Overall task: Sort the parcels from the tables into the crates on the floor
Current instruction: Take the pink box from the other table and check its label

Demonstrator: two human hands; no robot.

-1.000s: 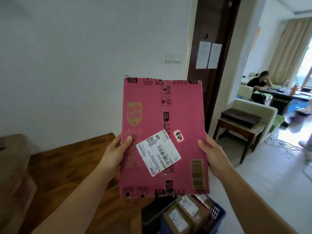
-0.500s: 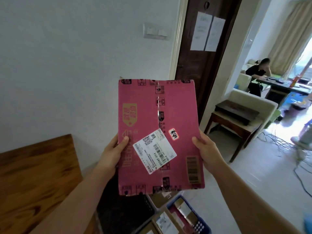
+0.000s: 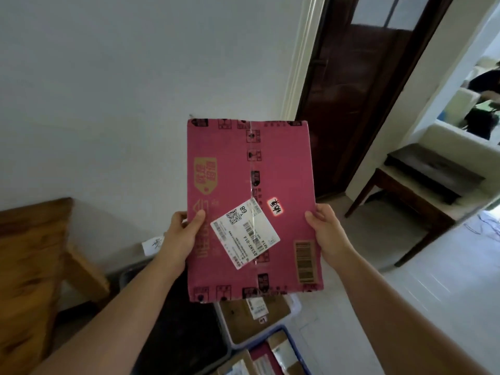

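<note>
I hold a flat pink cardboard parcel (image 3: 281, 169) upright in front of me, its face with a white shipping label toward the camera. My left hand (image 3: 180, 234) grips its left edge, thumb on the front. My right hand (image 3: 326, 231) grips the right edge. Below the parcel, on the floor, stand crates: a dark one (image 3: 176, 331) at left, a pale one (image 3: 293, 307) holding brown boxes, and a blue one (image 3: 297, 353) with more parcels at the bottom edge.
A wooden table (image 3: 29, 255) is at the left. A dark wooden door (image 3: 351, 98) stands ahead on the right. A small dark side table (image 3: 422, 190) is on the right, with another room and a seated person beyond it.
My view has swung right and down. The wooden table slid to the left edge, and the crates on the floor now show more fully under the parcel. Both hands keep their grip.
</note>
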